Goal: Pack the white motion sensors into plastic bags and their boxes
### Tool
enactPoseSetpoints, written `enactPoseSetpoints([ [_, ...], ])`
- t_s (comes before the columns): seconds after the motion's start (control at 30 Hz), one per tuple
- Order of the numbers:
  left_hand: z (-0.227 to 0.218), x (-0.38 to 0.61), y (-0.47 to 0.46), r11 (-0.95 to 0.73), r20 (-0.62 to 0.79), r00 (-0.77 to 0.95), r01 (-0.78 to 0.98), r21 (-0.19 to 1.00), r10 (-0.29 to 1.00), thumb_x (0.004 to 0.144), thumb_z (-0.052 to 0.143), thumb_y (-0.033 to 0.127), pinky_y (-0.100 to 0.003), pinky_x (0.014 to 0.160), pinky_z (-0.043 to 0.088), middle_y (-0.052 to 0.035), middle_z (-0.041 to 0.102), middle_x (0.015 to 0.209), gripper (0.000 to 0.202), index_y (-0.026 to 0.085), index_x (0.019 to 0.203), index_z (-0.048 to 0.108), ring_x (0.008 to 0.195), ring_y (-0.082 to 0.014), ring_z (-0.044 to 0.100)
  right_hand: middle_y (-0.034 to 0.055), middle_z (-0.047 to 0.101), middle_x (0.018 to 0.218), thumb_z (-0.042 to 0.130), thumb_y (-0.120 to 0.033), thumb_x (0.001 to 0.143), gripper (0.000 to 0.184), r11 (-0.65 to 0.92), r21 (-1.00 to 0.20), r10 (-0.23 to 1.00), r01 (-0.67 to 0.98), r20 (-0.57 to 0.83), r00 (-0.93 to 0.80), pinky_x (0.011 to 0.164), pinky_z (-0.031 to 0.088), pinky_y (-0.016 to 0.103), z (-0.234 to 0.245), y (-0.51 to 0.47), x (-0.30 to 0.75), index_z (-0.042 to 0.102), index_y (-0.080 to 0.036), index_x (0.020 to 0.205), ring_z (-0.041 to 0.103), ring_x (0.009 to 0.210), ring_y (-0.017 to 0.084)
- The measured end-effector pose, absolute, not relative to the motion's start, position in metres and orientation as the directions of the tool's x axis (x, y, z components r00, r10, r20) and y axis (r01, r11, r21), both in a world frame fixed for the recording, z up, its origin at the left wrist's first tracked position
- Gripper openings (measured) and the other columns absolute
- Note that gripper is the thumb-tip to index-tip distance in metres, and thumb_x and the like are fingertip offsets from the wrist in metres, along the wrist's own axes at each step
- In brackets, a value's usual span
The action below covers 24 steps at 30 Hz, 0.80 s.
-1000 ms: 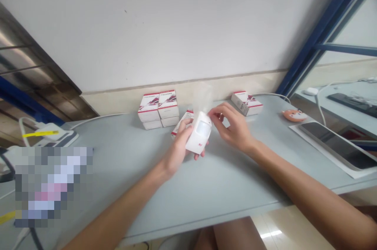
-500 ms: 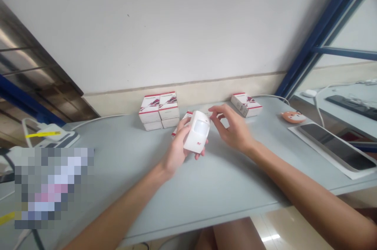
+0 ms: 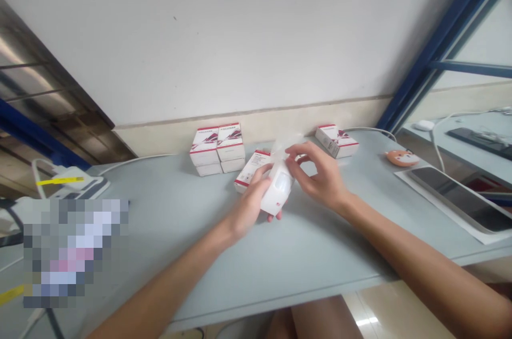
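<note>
- Left hand point(image 3: 250, 203): closed around a white device point(image 3: 276, 198), with the thumb along its left side and fingertips showing below its right side.
- Right hand point(image 3: 320, 176): thumb and forefinger brought together at the device's upper end, pinching translucent plastic wrap point(image 3: 282, 148); the remaining fingers are curled.
- White device: held tilted above the middle of the tabletop point(image 3: 192, 237), its pale window facing up and a small red mark near its lower end. The wrap stands out beyond its upper end; how much of the body it covers cannot be told.
- Single box point(image 3: 252, 171): white with red edges, lying on the tabletop just behind the left hand, partly hidden by that hand.
- Box stack point(image 3: 217, 151): white and red boxes, two across and two high, left of the single box and near the wall point(image 3: 256, 35).
- Right-hand box point(image 3: 338, 142): same colouring, on the tabletop beyond the right hand, well apart from the stack.
- Orange object point(image 3: 402, 158): small and rounded with a white patch, right of that box.
- Dark flat panel point(image 3: 460, 198): pale-edged, resting on a white sheet at the right end of the tabletop.
- Left end: a white plug with a yellow tag point(image 3: 60, 181) and a white cable point(image 3: 136, 159) running toward the wall; an area nearer the person is pixelated and cannot be read.
</note>
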<state>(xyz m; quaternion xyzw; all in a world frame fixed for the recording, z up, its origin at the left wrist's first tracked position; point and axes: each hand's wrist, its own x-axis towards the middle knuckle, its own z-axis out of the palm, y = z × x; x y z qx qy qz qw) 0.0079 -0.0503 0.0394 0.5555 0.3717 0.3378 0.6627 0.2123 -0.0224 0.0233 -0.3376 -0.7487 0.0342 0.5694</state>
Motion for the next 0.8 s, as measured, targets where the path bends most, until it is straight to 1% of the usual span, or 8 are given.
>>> enactPoseSetpoints([
  [0.17,0.041,0.009,-0.051,0.186,-0.145,0.489,-0.035,0.982,0.860,0.107,0.037,0.048,-0.027,0.055,0.048,-0.0032,0.072,0.083,0.050,0.025,0.152,0.037,0.062,-0.0199,0.071,0.0034,0.072,0.098,0.063,-0.012,0.100,0.024,0.826,-0.371,0.475,0.424,0.863,-0.171,0.071,0.061,0.034,0.025,-0.024,0.212,0.066,-0.028,0.118,0.067,0.079,0.017],
  [0.3,0.043,0.008,-0.049,0.232,-0.130,0.492,-0.152,0.961,0.861,0.107,0.040,0.049,-0.028,0.056,0.047,-0.0061,0.073,0.086,0.040,0.020,0.131,0.054,0.063,-0.0198,0.070,0.0038,0.071,0.096,0.062,-0.006,0.098,0.029,0.860,-0.292,0.407,0.418,0.887,-0.219,0.070,0.058,0.033,0.028,-0.027,0.210,0.065,-0.027,0.117,0.068,0.081,0.018],
  [0.37,0.045,0.007,-0.048,0.254,-0.115,0.485,-0.230,0.940,0.867,0.106,0.041,0.049,-0.029,0.057,0.048,-0.0089,0.074,0.089,0.040,0.017,0.121,0.060,0.065,-0.0200,0.070,0.0043,0.071,0.097,0.061,-0.004,0.098,0.030,0.869,-0.272,0.391,0.414,0.890,-0.235,0.070,0.056,0.033,0.030,-0.029,0.208,0.064,-0.027,0.117,0.067,0.081,0.018],
  [0.47,0.044,0.005,-0.045,0.256,-0.077,0.465,-0.334,0.907,0.882,0.106,0.040,0.052,-0.031,0.058,0.049,-0.0102,0.074,0.091,0.045,0.015,0.116,0.064,0.065,-0.0208,0.070,0.0039,0.071,0.096,0.060,-0.003,0.099,0.030,0.870,-0.289,0.409,0.400,0.876,-0.256,0.070,0.054,0.032,0.030,-0.030,0.207,0.064,-0.026,0.117,0.066,0.079,0.017],
  [0.53,0.042,0.003,-0.043,0.241,-0.060,0.453,-0.354,0.904,0.889,0.106,0.041,0.057,-0.031,0.058,0.049,-0.0095,0.073,0.092,0.049,0.016,0.115,0.065,0.065,-0.0208,0.070,0.0032,0.071,0.095,0.058,-0.005,0.100,0.028,0.864,-0.324,0.443,0.387,0.853,-0.277,0.071,0.054,0.033,0.029,-0.030,0.207,0.064,-0.027,0.116,0.067,0.079,0.018],
  [0.63,0.040,0.002,-0.041,0.205,-0.055,0.438,-0.304,0.930,0.897,0.104,0.046,0.064,-0.029,0.058,0.049,-0.0094,0.074,0.093,0.053,0.016,0.117,0.065,0.067,-0.0196,0.071,0.0030,0.072,0.094,0.056,-0.006,0.101,0.027,0.857,-0.363,0.478,0.366,0.824,-0.303,0.073,0.054,0.035,0.027,-0.031,0.209,0.063,-0.027,0.115,0.066,0.080,0.019],
  [0.7,0.041,0.002,-0.042,0.171,-0.043,0.427,-0.266,0.949,0.903,0.103,0.049,0.066,-0.029,0.058,0.050,-0.0090,0.074,0.094,0.052,0.017,0.118,0.062,0.067,-0.0188,0.070,0.0036,0.072,0.095,0.055,-0.005,0.101,0.027,0.861,-0.368,0.481,0.350,0.814,-0.327,0.075,0.053,0.037,0.029,-0.034,0.209,0.063,-0.027,0.115,0.066,0.082,0.019],
  [0.8,0.044,0.004,-0.044,0.074,0.023,0.395,-0.229,0.971,0.918,0.101,0.055,0.066,-0.028,0.056,0.050,-0.0051,0.072,0.093,0.047,0.021,0.116,0.055,0.066,-0.0175,0.069,0.0040,0.072,0.094,0.053,-0.006,0.101,0.025,0.874,-0.376,0.474,0.307,0.796,-0.377,0.079,0.052,0.039,0.034,-0.041,0.207,0.062,-0.026,0.113,0.065,0.084,0.020],
])
